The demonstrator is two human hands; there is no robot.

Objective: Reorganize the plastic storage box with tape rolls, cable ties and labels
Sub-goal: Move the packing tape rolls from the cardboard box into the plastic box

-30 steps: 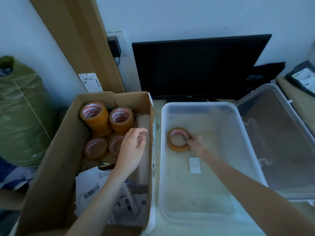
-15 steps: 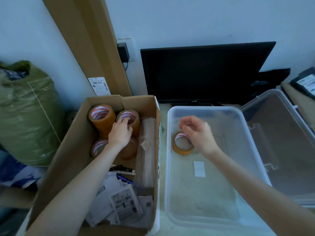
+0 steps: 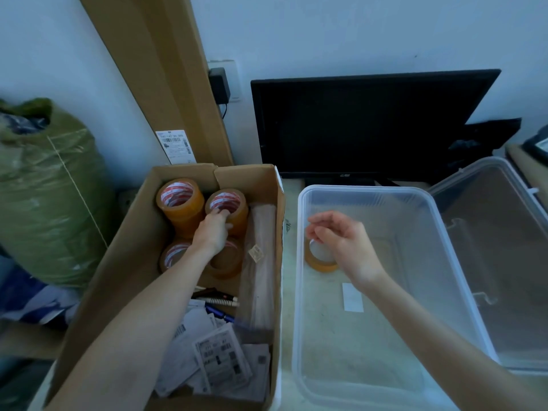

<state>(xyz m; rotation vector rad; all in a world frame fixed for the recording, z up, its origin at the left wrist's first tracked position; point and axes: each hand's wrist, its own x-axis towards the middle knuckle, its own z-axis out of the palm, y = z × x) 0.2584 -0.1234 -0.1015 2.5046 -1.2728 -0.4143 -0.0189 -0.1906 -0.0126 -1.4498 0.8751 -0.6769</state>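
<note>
A clear plastic storage box (image 3: 299,292) stands on the table right of a cardboard box (image 3: 275,232). One orange tape roll (image 3: 318,266) lies flat on the plastic box's floor, with a white label (image 3: 352,297) nearer me. My right hand (image 3: 338,237) hovers just above that roll, fingers loosely curled, holding nothing. Several orange tape rolls stand stacked at the far end of the cardboard box. My left hand (image 3: 214,231) grips the top right tape roll (image 3: 228,207), fingers hooked into its core. Shipping labels (image 3: 219,361) and pens (image 3: 218,301) lie at the near end.
The plastic box's clear lid (image 3: 504,262) lies to its right. A black monitor (image 3: 364,126) stands behind against the wall. A long cardboard panel (image 3: 160,69) leans on the wall, and a green sack (image 3: 44,197) sits at the left.
My right hand let go of the tape roll in the plastic box and lifted above it. My left hand reached forward into the cardboard box and took hold of a stacked roll.
</note>
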